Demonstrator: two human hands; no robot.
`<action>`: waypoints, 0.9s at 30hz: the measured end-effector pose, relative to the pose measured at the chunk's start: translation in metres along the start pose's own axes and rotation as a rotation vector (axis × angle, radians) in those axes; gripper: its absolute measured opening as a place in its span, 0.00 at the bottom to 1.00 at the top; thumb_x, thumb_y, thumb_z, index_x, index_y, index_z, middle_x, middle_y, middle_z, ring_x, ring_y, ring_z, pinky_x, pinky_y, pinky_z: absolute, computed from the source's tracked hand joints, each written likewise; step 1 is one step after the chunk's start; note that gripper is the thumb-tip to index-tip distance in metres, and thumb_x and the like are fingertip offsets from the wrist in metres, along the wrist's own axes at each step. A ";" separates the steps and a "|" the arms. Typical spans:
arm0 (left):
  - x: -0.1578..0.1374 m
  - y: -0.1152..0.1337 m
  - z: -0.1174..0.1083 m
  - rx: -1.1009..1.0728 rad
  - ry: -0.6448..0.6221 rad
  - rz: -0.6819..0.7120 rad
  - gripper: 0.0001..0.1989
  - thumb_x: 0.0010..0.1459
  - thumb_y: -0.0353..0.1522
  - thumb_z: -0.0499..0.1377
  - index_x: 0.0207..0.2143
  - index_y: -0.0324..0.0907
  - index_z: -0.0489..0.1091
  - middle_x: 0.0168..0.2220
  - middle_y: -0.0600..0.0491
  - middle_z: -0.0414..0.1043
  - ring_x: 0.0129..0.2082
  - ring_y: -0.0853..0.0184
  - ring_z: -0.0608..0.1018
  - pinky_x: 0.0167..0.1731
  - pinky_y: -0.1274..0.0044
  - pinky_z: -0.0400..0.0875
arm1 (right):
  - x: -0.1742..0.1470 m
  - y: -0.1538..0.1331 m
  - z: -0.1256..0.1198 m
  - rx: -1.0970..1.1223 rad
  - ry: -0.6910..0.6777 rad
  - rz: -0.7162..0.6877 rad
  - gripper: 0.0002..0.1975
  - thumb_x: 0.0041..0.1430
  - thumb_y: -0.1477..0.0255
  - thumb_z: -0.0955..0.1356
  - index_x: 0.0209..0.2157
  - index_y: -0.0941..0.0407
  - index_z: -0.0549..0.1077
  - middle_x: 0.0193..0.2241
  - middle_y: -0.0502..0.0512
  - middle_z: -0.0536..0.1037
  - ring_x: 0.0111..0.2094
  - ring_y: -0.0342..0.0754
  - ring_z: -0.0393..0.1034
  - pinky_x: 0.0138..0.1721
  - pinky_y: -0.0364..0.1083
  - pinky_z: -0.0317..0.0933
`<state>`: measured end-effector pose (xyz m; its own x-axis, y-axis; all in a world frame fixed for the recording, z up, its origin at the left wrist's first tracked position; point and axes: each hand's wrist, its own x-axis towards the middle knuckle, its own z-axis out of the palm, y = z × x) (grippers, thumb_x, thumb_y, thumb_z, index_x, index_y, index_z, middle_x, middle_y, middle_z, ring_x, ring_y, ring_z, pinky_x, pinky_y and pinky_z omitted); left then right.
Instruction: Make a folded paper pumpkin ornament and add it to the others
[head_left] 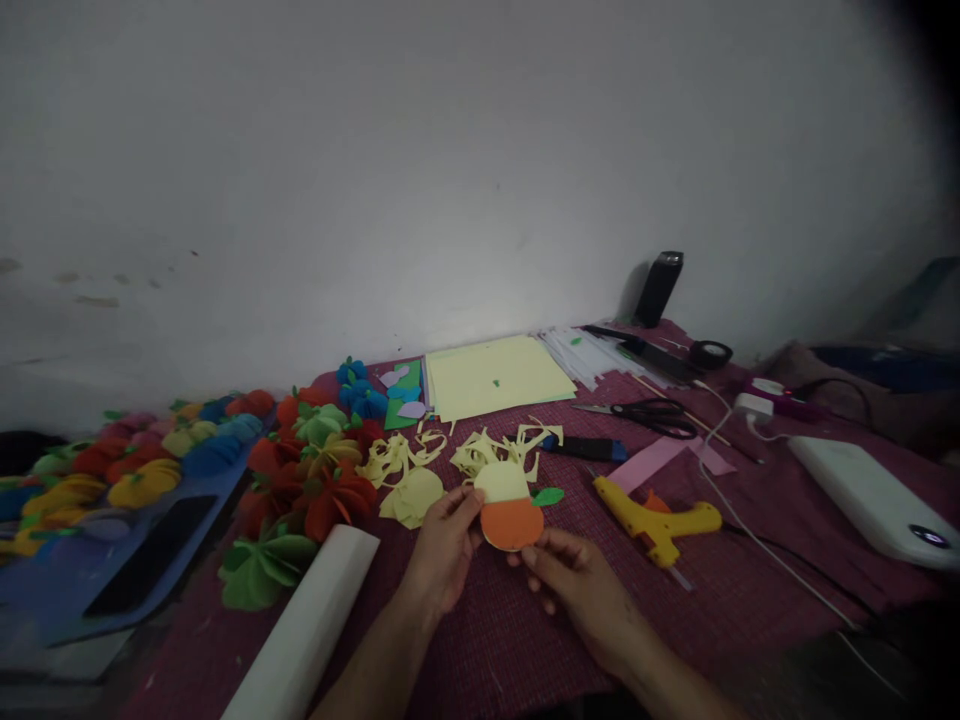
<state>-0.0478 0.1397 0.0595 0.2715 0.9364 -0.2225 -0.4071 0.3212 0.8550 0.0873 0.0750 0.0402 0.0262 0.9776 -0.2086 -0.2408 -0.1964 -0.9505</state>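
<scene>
Between my hands is a round paper cutout [512, 523], orange below and pale yellow above, with a green paper leaf [548, 496] at its right side. My left hand [444, 545] pinches its left edge between thumb and fingers. At the lower right edge, the thumb and fingers of my right hand [574, 578] grip it too. Just behind it lie curly pale yellow paper scraps [480, 455] and some pale yellow paper rounds [414, 497]. A yellow hot glue gun [656, 518] rests to the right of my right hand.
Colourful paper pumpkins [330, 490] crowd the left, beside a white paper roll [307, 625] and a dark phone [152, 555]. Yellow sheets [499, 375] lie at the back. Scissors [656, 415], a utility knife [585, 448], pink strips [664, 462] and a white power bank [874, 500] with cables occupy the right.
</scene>
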 end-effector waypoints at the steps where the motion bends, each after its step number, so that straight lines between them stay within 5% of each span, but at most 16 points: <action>1: 0.000 0.000 0.000 0.005 -0.001 -0.002 0.11 0.47 0.35 0.65 0.28 0.36 0.71 0.30 0.50 0.74 0.26 0.71 0.74 0.25 0.81 0.68 | 0.000 0.000 0.000 0.004 0.000 -0.001 0.15 0.46 0.59 0.72 0.27 0.58 0.76 0.22 0.49 0.72 0.19 0.38 0.58 0.17 0.37 0.53; 8: 0.002 -0.004 -0.001 0.055 -0.005 0.022 0.11 0.49 0.35 0.63 0.32 0.37 0.70 0.33 0.49 0.74 0.30 0.69 0.75 0.29 0.79 0.69 | 0.000 -0.001 -0.004 0.083 -0.014 0.017 0.12 0.47 0.63 0.71 0.27 0.58 0.75 0.25 0.51 0.75 0.20 0.38 0.60 0.17 0.36 0.52; 15: -0.002 -0.007 -0.002 0.332 -0.024 0.392 0.22 0.53 0.32 0.59 0.51 0.49 0.60 0.48 0.51 0.70 0.45 0.66 0.73 0.44 0.74 0.67 | 0.004 -0.005 -0.012 0.122 0.002 0.046 0.08 0.46 0.68 0.68 0.26 0.59 0.74 0.24 0.51 0.75 0.20 0.39 0.62 0.16 0.37 0.51; 17: -0.005 -0.006 -0.002 0.480 -0.051 0.475 0.17 0.56 0.31 0.57 0.49 0.48 0.65 0.50 0.50 0.68 0.49 0.64 0.71 0.48 0.73 0.64 | 0.005 -0.007 -0.013 0.096 0.006 0.040 0.08 0.46 0.67 0.68 0.25 0.59 0.73 0.23 0.51 0.75 0.20 0.39 0.62 0.17 0.37 0.51; 21: -0.008 -0.002 -0.003 0.839 -0.138 0.542 0.10 0.57 0.31 0.54 0.35 0.45 0.75 0.38 0.50 0.74 0.43 0.63 0.73 0.45 0.74 0.65 | 0.006 -0.013 -0.014 0.019 0.019 0.003 0.11 0.48 0.64 0.67 0.24 0.59 0.73 0.24 0.51 0.75 0.20 0.39 0.62 0.18 0.38 0.52; 27: -0.011 -0.007 -0.002 1.029 -0.146 0.576 0.13 0.51 0.33 0.61 0.41 0.47 0.74 0.47 0.48 0.72 0.50 0.59 0.71 0.51 0.69 0.62 | 0.008 -0.015 -0.016 -0.067 0.044 -0.013 0.11 0.46 0.64 0.66 0.22 0.58 0.71 0.16 0.46 0.68 0.18 0.39 0.60 0.18 0.38 0.51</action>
<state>-0.0499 0.1280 0.0551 0.4015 0.8596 0.3161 0.3722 -0.4685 0.8012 0.1066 0.0845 0.0487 0.0725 0.9762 -0.2043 -0.1746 -0.1893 -0.9663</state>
